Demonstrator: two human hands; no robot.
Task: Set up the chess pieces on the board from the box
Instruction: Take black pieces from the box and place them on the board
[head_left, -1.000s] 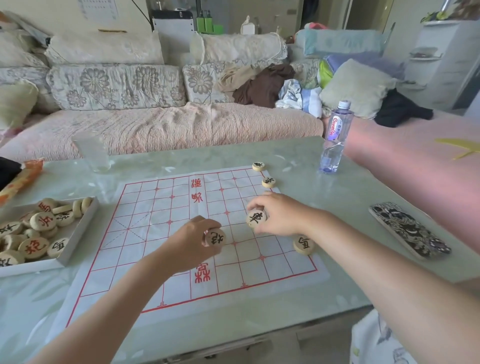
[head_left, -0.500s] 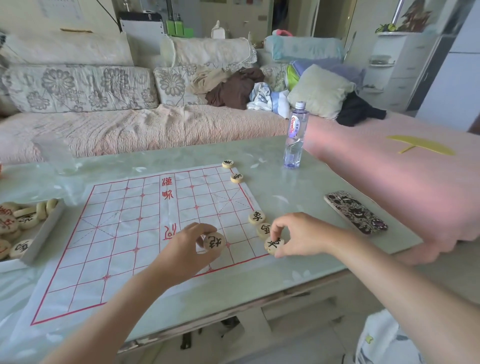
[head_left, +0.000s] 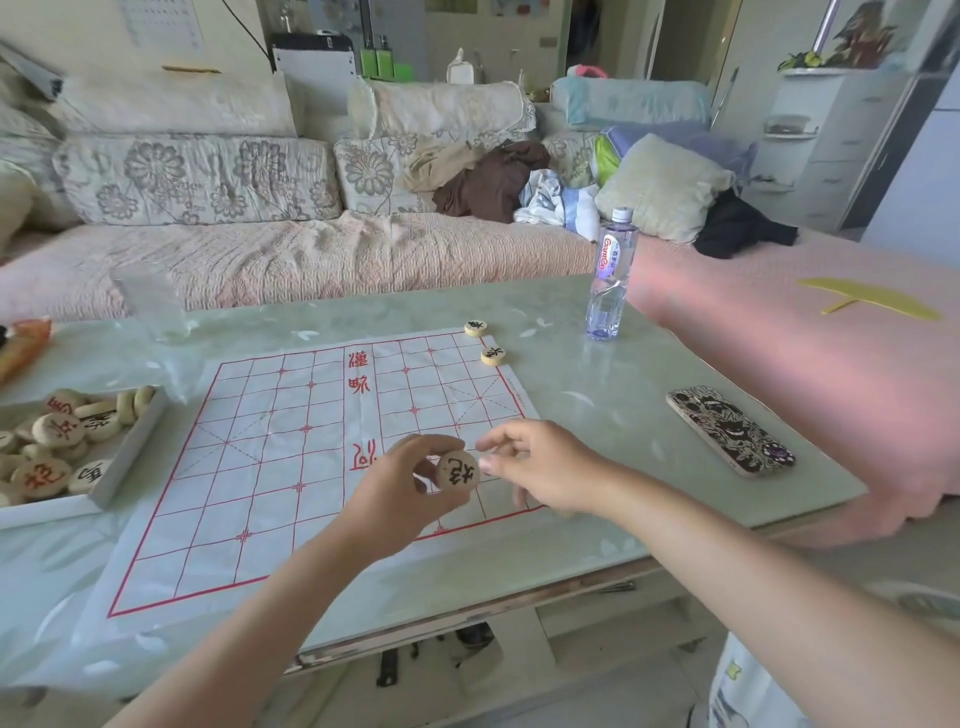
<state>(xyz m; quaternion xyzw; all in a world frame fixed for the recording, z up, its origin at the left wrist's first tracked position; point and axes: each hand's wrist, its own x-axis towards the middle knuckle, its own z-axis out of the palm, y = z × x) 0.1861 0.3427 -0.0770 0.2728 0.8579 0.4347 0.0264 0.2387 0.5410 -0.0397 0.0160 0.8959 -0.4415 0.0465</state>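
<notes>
One piece (head_left: 457, 469) faces the camera, pinched by left hand (head_left: 410, 486).

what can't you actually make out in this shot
Head view only:
- The board, near right corner: covered by the right hand; any pieces there are hidden.
- The box: cut off by the left edge; piece count unknown.
- Two far pieces: characters too small to read.
- Whether the right hand touches the piece in the left hand: blurred.

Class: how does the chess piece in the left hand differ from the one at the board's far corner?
The held piece is raised, gripped by the left hand, its face tilted toward the camera; the corner piece lies flat, untouched. Both are pale discs with black characters.
</notes>
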